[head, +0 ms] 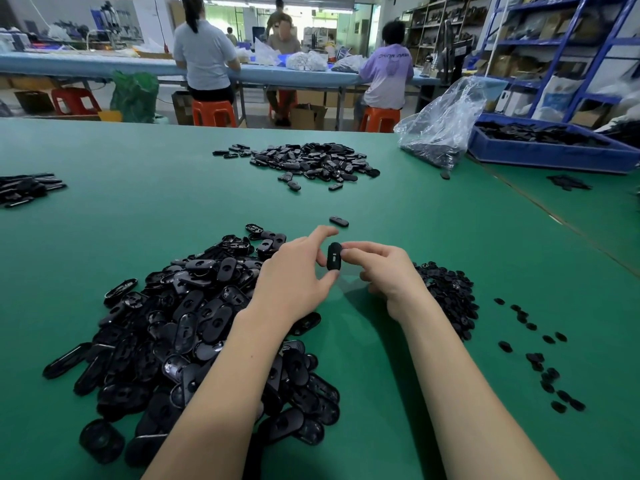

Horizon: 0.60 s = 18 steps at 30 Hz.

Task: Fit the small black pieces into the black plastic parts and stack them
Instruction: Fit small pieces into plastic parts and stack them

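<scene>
An oval black plastic part (pixel 334 256) is held upright above the green table (pixel 433 237), between both hands. My right hand (pixel 381 271) pinches its right edge with thumb and forefinger. My left hand (pixel 298 275) touches its left edge with thumb and fingertips, forefinger raised. A big heap of oval black parts (pixel 194 323) lies under my left forearm. Beside my right wrist lies a pile of small black pieces (pixel 450 292), with loose ones (pixel 540 362) scattered further right. One single part (pixel 338 221) lies just beyond my hands.
Another pile of black parts (pixel 311 161) lies at the table's far middle, a smaller one (pixel 27 188) at the left edge. A clear plastic bag (pixel 440 126) and a blue bin (pixel 547 143) of parts stand far right. People sit at a bench behind.
</scene>
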Each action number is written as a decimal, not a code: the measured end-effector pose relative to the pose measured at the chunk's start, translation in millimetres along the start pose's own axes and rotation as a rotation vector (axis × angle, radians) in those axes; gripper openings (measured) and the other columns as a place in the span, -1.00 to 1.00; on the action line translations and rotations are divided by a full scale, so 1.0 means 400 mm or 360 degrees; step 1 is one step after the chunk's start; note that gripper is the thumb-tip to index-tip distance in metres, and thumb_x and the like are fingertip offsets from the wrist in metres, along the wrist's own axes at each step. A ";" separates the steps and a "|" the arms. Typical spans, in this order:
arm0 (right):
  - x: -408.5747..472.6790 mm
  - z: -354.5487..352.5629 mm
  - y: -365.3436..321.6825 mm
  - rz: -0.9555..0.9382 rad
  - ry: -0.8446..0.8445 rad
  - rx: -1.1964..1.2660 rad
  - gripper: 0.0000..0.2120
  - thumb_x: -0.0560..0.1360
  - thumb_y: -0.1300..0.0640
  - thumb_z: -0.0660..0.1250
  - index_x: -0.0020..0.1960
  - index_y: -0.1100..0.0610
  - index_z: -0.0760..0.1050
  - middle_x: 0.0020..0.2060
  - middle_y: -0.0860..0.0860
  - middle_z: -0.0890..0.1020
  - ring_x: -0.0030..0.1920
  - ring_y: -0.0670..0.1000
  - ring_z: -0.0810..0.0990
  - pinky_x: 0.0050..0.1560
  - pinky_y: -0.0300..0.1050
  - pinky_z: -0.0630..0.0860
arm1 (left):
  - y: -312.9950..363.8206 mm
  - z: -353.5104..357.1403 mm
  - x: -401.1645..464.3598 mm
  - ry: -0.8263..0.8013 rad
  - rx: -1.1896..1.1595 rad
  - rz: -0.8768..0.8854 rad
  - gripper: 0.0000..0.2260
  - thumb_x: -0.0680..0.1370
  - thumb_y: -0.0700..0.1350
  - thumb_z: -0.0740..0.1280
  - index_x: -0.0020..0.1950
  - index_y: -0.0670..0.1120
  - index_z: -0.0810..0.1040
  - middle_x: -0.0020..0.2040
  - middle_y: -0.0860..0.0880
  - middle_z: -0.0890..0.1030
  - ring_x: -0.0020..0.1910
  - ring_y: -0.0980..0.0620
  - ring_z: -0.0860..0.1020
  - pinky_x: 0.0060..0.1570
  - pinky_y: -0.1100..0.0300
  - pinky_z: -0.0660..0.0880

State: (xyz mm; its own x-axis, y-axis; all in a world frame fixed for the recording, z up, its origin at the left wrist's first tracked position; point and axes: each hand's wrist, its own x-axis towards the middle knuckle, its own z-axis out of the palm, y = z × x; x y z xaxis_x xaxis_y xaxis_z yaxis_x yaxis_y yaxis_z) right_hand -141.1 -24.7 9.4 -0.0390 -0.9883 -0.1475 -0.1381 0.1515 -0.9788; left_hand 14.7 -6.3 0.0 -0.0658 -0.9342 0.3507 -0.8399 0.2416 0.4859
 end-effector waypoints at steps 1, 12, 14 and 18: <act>0.002 -0.005 0.001 -0.0039 -0.0013 -0.0032 -0.92 0.50 0.14 0.49 -0.10 -0.03 0.70 -0.48 -0.30 0.60 -0.38 -0.25 0.51 -0.46 -0.46 0.33 | 0.000 -0.003 -0.001 -0.0051 0.0020 0.0016 -0.54 0.52 -0.02 0.39 0.37 0.24 0.38 -0.12 0.17 0.56 -0.13 0.10 0.50 -0.11 0.05 0.56; 0.004 0.000 0.013 -0.0142 -0.0065 -0.0153 -0.92 0.45 0.19 0.53 -0.11 0.02 0.71 -0.33 -0.11 0.68 -0.47 -0.28 0.47 -0.38 -0.42 0.36 | -0.021 -0.001 0.004 -0.0087 -0.0151 -0.0170 -0.87 0.54 0.00 0.40 0.05 0.20 0.57 -0.29 0.22 0.64 -0.17 0.18 0.58 -0.06 0.04 0.59; 0.002 0.000 0.013 -0.0141 -0.0053 -0.0157 -0.92 0.43 0.18 0.55 -0.14 0.01 0.70 -0.30 -0.04 0.68 -0.42 -0.19 0.47 -0.34 -0.32 0.37 | -0.027 -0.001 0.007 -0.0104 -0.0223 -0.0236 -0.93 0.53 0.02 0.41 -0.01 0.18 0.58 -0.30 0.25 0.66 -0.14 0.20 0.61 -0.01 0.03 0.58; 0.001 -0.007 0.006 -0.0156 -0.0084 -0.0191 -0.92 0.42 0.17 0.55 -0.18 0.01 0.70 -0.32 -0.06 0.68 -0.33 -0.09 0.47 -0.28 -0.25 0.38 | -0.029 -0.003 0.010 -0.0042 -0.0259 -0.0297 -0.97 0.50 0.06 0.43 -0.11 0.21 0.61 -0.27 0.22 0.64 -0.20 0.19 0.58 -0.02 0.04 0.59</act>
State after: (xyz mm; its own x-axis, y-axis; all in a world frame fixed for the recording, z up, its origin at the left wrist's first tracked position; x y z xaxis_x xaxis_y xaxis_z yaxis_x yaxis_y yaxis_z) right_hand -144.4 -24.8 7.5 0.0322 -0.9975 -0.0627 -0.2562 0.0524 -0.9652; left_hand 24.7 -12.4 -3.4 0.0668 -0.9726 0.2227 -0.7412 0.1011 0.6637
